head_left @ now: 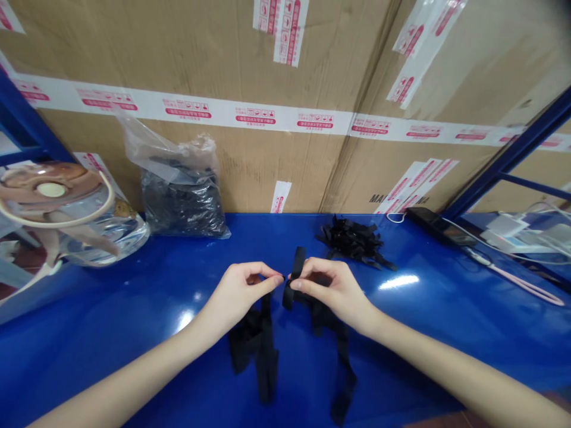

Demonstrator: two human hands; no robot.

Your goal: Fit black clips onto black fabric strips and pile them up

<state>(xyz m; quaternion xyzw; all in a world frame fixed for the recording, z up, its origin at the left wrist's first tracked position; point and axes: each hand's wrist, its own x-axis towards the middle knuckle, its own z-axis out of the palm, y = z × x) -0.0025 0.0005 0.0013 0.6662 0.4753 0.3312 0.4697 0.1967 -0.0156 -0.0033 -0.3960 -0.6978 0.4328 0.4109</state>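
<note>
Near the middle of the blue table, my right hand pinches a short black strap between thumb and fingers; the strap stands roughly upright. Close beside it, my left hand is closed in a pinch, a tiny dark bit showing at its fingertips, too small to name. The fingertips of both hands almost meet. Below them, several loose black straps lie on the table, partly hidden by the hands. Another black strap trails toward the front beneath my right wrist.
A pile of black strips lies behind my right hand. At the back left stands a clear plastic bag of black pieces, beside a large transparent jug. A black phone-like device and cables are at right. Cardboard boxes wall the back.
</note>
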